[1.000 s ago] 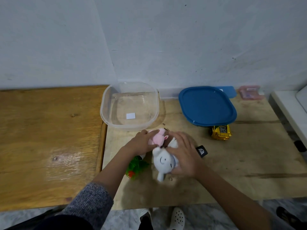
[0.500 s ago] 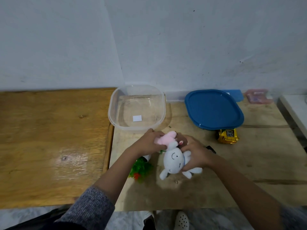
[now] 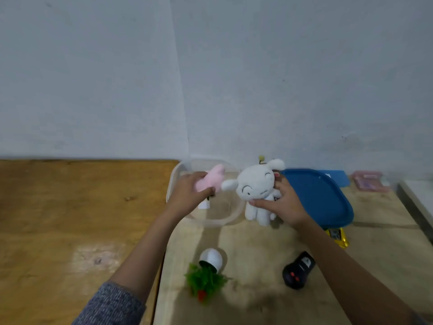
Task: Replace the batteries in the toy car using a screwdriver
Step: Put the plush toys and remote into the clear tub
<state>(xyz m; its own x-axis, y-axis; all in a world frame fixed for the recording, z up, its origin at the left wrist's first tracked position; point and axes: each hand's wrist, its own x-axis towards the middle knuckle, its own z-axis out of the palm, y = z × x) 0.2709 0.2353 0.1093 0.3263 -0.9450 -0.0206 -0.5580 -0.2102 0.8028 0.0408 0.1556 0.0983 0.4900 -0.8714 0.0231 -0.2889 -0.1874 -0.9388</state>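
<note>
My left hand (image 3: pixel 187 195) grips a small pink plush toy (image 3: pixel 212 178) above the clear plastic container (image 3: pixel 218 220). My right hand (image 3: pixel 282 204) holds a white plush doll (image 3: pixel 255 186) upright, just right of the container. The yellow toy car (image 3: pixel 337 235) sits on the plywood under my right forearm, partly hidden by it and by the blue lid (image 3: pixel 321 195). A black remote control (image 3: pixel 298 270) lies on the plywood near the front. No screwdriver or batteries are visible.
A white pot with a green artificial plant (image 3: pixel 208 273) lies tipped over on the plywood board (image 3: pixel 375 266). A pink case (image 3: pixel 369 180) sits at the back right by the wall. A wooden table (image 3: pixel 70 219) extends to the left.
Both hands lifted the two plush toys off the board and carried them away toward the container, separating them. The remote and the tipped plant are now uncovered.
</note>
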